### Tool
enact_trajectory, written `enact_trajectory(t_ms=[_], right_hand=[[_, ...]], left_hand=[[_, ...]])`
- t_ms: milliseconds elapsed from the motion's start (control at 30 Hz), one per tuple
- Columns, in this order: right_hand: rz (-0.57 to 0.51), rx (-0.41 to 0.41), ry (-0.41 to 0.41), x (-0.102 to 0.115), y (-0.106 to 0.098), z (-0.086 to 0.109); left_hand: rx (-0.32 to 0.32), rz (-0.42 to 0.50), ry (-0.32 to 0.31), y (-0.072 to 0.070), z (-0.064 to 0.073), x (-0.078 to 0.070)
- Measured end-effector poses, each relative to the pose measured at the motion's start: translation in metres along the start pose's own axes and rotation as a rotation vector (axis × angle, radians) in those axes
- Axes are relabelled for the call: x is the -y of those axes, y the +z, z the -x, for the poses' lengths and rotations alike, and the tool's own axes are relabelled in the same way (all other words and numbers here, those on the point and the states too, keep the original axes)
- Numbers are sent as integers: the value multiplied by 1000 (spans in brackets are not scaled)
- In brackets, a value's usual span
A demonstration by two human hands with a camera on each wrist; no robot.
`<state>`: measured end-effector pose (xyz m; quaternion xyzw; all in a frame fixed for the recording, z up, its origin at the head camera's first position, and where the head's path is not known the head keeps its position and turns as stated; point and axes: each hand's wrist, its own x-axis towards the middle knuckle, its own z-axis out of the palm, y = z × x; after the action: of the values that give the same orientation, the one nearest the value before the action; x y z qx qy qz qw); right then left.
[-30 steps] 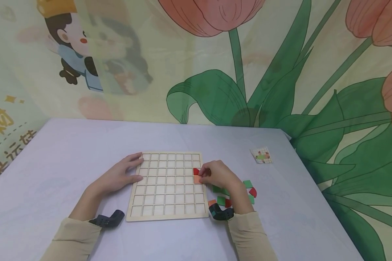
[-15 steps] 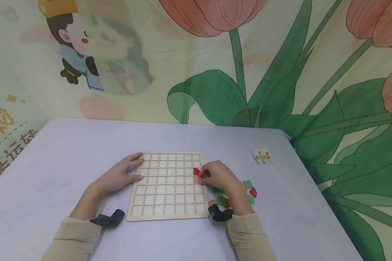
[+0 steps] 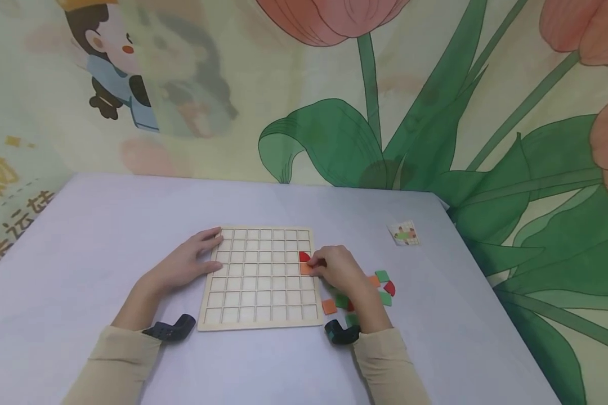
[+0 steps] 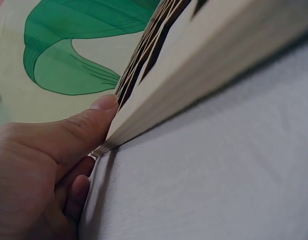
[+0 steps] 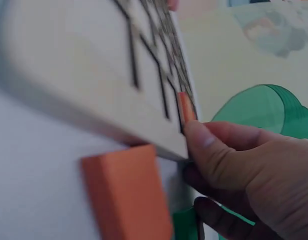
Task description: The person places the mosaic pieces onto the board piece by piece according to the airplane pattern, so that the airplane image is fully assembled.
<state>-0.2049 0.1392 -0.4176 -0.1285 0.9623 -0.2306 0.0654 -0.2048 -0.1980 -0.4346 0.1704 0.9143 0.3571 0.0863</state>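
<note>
A pale wooden grid board lies on the table. In the head view my left hand rests along its left edge with extended fingers; the left wrist view has the thumb against the rim. At the opposite edge, my right hand has thumb and forefinger together on an orange square tile in the rightmost column. The right wrist view shows the thumb tip at this orange tile, its other fingers curled underneath. Directly above it in the grid is a red quarter-round tile.
Loose tiles lie right of the board, partly under my right forearm: an orange square, a red quarter-round and several green ones. A small pattern card lies farther back. A printed backdrop stands behind the table.
The whole head view has shifted slightly upward. My right hand keeps its fingertips at the orange tile, and more of the loose tiles shows around the forearm. The left hand stays on the board's edge.
</note>
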Motion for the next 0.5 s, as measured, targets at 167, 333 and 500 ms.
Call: enact_trajectory(t_ms=[167, 333, 500], right_hand=[[7, -7, 12, 3, 6, 1], [16, -49, -26, 0, 6, 5], [57, -50, -64, -2, 4, 7]], left_hand=[[5, 17, -8, -3, 1, 2], [7, 26, 6, -2, 0, 1], [8, 32, -10, -1, -2, -1]])
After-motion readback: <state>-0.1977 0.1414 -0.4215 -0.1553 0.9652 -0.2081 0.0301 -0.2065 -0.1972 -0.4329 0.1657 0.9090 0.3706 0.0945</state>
